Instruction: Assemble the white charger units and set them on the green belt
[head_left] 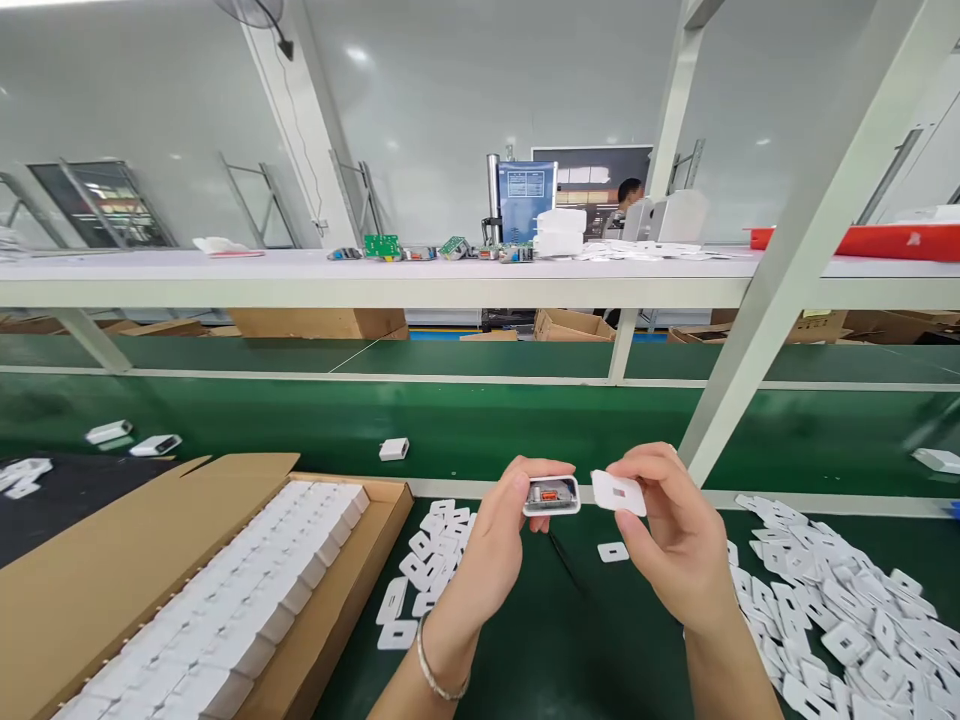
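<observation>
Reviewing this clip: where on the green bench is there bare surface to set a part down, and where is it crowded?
Bare green mat lies below the left hand and right hand, between the small stack of plates and the big heap of plates. The conveyor belt beyond is mostly bare. The cardboard box fills the left.

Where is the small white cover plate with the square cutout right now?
In the head view, the cover plate is pinched in the right hand, right of the open charger body in the left hand.
</observation>
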